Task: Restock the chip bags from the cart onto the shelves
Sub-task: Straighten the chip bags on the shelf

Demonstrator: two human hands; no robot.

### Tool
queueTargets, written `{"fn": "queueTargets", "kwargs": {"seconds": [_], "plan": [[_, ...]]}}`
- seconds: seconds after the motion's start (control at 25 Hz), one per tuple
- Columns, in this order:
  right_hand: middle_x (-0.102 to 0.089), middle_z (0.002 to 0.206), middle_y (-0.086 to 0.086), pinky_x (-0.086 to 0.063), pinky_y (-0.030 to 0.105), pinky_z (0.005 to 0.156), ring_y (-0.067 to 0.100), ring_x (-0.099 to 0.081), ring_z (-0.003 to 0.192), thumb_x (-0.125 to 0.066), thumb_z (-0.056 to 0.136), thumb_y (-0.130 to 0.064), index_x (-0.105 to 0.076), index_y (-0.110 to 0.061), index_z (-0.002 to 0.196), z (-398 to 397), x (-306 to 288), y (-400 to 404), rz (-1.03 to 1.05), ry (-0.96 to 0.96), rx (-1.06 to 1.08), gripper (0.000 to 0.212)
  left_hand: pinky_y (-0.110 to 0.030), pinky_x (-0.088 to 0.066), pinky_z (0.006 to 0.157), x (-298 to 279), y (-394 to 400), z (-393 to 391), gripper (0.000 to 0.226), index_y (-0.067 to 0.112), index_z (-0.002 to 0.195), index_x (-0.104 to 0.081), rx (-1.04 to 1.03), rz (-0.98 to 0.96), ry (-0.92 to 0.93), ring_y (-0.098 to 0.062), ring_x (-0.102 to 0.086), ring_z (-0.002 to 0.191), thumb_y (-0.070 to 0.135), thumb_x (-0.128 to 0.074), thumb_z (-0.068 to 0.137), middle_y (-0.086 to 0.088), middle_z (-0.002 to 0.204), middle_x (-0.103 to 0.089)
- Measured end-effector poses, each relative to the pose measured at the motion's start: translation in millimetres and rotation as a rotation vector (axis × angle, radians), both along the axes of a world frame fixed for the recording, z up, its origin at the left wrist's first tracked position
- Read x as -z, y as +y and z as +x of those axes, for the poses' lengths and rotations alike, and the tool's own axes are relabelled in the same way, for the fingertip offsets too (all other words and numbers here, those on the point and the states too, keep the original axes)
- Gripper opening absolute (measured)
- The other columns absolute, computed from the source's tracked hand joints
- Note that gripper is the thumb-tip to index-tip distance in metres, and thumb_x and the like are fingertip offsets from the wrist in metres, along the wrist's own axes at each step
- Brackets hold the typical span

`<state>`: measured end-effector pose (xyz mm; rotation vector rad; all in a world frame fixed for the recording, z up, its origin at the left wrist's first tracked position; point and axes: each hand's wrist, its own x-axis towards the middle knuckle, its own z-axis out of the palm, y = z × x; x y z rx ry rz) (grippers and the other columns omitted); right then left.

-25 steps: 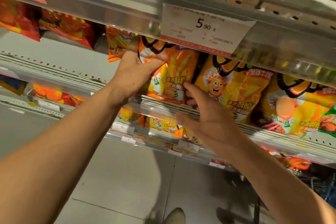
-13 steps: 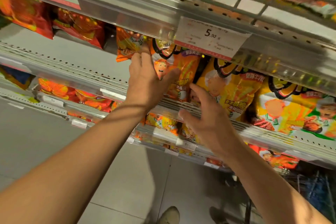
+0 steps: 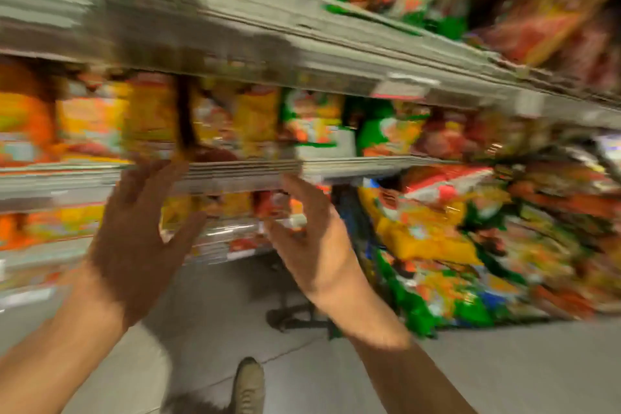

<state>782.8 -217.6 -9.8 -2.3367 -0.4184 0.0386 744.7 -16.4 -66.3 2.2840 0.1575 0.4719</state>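
Blur: we see the whole view smeared, so bag prints and price tags are unreadable.
Left hand (image 3: 134,238): our fingers spread, gripping nothing, in front of the shelf edge (image 3: 235,171).
Right hand (image 3: 316,245): loosely uncurled, empty too, just beside the left.
Chip bags (image 3: 151,117): upright on the shelf above our hands (yellow and orange).
Cart (image 3: 349,225): at right, mostly hidden behind its heaped bags (image 3: 453,245).
Open room: bare floor (image 3: 208,306) below, one shoe (image 3: 248,386) cut off at the frame's bottom.
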Motion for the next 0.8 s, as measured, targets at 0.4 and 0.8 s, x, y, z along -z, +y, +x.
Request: {"fn": "queueTargets", "kwargs": {"seconds": [0.4,0.8], "plan": [[-0.048,0.146,-0.003,-0.036,0.036,0.114,0.016,-0.041,0.139,-0.067,0.094,-0.028,-0.043,-0.021,0.147,17,-35,-272,-0.104,0.15,0.4,0.059,-0.027,-0.029,0.108,-59,-256,114,0.042,0.009,0.127,-0.066,0.471,-0.011,0.141,-0.031,-0.049,0.127,0.014,-0.076,0.086,-0.012,0.133,-0.055],[-0.054,0.139,0.01,-0.045,0.051,0.105,0.028,-0.053,0.128,-0.07,0.092,-0.025,-0.034,-0.019,0.151,63,-13,-499,0.228,0.359,0.963,0.069,-0.029,-0.03,0.108,-97,-486,239,0.046,0.008,0.132,-0.062,0.707,0.168,0.136,-0.029,-0.049,0.129,0.023,-0.074,0.09,-0.01,0.133,-0.055]]}}
